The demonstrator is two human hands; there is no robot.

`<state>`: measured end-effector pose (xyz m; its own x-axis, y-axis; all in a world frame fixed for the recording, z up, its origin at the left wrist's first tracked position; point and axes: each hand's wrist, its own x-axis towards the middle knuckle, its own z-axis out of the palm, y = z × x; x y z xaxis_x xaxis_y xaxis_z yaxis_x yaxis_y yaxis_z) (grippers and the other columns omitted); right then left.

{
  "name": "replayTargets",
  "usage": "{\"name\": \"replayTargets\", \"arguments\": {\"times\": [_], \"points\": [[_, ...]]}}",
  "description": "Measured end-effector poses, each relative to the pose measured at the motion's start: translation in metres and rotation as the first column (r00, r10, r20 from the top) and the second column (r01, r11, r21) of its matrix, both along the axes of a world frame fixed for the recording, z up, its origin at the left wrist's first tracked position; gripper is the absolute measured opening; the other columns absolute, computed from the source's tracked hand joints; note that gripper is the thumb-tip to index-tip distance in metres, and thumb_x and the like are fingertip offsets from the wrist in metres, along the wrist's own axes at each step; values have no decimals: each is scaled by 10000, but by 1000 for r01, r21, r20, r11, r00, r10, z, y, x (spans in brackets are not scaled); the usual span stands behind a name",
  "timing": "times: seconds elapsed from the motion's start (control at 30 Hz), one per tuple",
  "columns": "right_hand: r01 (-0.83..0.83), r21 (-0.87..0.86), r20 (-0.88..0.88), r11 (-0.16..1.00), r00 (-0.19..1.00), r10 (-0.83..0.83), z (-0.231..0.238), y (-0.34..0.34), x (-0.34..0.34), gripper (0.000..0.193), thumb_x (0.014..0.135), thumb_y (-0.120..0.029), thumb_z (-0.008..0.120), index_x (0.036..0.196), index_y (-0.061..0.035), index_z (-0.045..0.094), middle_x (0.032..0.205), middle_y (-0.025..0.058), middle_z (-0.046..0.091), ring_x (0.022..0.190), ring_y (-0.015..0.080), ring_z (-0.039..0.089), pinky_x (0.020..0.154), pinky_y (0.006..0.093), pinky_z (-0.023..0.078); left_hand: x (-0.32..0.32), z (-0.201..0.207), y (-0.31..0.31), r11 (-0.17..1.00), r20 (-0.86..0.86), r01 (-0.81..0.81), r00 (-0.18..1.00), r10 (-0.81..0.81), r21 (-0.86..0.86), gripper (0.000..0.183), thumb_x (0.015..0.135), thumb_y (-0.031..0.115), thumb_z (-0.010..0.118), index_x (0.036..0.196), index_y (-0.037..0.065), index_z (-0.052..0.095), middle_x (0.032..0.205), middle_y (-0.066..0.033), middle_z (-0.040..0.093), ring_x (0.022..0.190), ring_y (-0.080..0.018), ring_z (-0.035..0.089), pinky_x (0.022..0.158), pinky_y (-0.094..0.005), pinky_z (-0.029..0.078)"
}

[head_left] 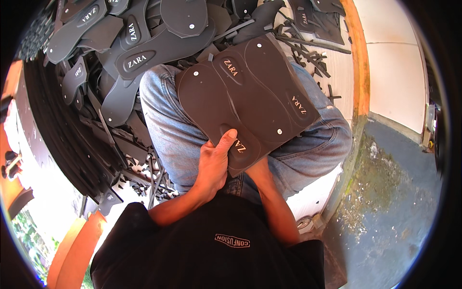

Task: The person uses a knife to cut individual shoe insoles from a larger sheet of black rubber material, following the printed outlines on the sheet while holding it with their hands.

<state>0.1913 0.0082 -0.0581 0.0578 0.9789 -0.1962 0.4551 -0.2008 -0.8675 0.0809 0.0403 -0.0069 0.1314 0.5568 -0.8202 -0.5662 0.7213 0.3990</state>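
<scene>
A dark brown-black foam sheet (260,108) lies tilted across my lap, marked with several sole-shaped outlines, pressed ovals with pale lettering and small white dots. A narrow slit shows along one outline near its middle. My left hand (213,164) grips the sheet's near left edge, thumb flat on top and fingers curled beneath. Under the near edge, a little to the right, my right hand (258,169) reaches below the sheet; its fingers are hidden there.
Cut foam soles (137,61) pile up at the far left, beside a stack of long dark strips (67,120). Thin foam offcuts (308,55) litter the pale floor beyond my right knee. An orange-edged ledge (361,58) and a grey floor (390,183) lie to the right.
</scene>
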Motion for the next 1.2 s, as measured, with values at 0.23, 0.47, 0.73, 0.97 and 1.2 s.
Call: {"name": "replayTargets", "arguments": {"times": [0.23, 0.47, 0.73, 0.97, 1.2], "points": [[141, 166, -78, 976, 988, -130, -12, 5, -12, 300, 753, -224, 661, 998, -59, 613, 885, 101, 651, 821, 291, 622, 709, 391, 470, 5, -1, 0, 999, 40, -28, 999, 27, 19, 337, 860, 251, 649, 1071, 10, 543, 989, -57, 607, 868, -128, 599, 749, -265, 510], [177, 202, -74, 963, 983, -165, -16, 17, -18, 297, 761, -235, 655, 992, -53, 613, 865, 100, 650, 801, 284, 621, 698, 385, 470, 3, 3, 2, 1000, 52, -3, 999, 3, -9, 347, 851, 292, 654, 1065, 56, 518, 963, -32, 602, 837, -124, 616, 672, -269, 534], [188, 181, -31, 965, 982, -186, -17, 41, -20, 296, 771, -247, 649, 986, -47, 613, 843, 100, 650, 779, 276, 621, 685, 378, 471, -3, 9, 6, 999, 66, 13, 998, -11, -32, 382, 842, 322, 656, 1073, 52, 518, 961, -58, 608, 803, -150, 638, 618, -276, 555], [192, 102, 59, 976, 978, -198, -17, 70, -11, 296, 779, -257, 643, 980, -41, 613, 823, 99, 649, 759, 269, 621, 673, 372, 471, -10, 14, 7, 996, 105, 3, 994, 6, -88, 381, 848, 283, 654, 1087, 10, 538, 1028, -83, 610, 909, -162, 626, 763, -289, 547], [167, 33, 166, 985, 971, -170, -12, 86, -3, 299, 788, -268, 638, 974, -36, 613, 804, 98, 648, 740, 262, 621, 662, 366, 471, -11, 12, 6, 998, 142, -3, 990, 12, -65, 376, 849, 293, 652, 1086, 24, 538, 1023, -74, 617, 894, -159, 633, 755, -300, 555]]}}
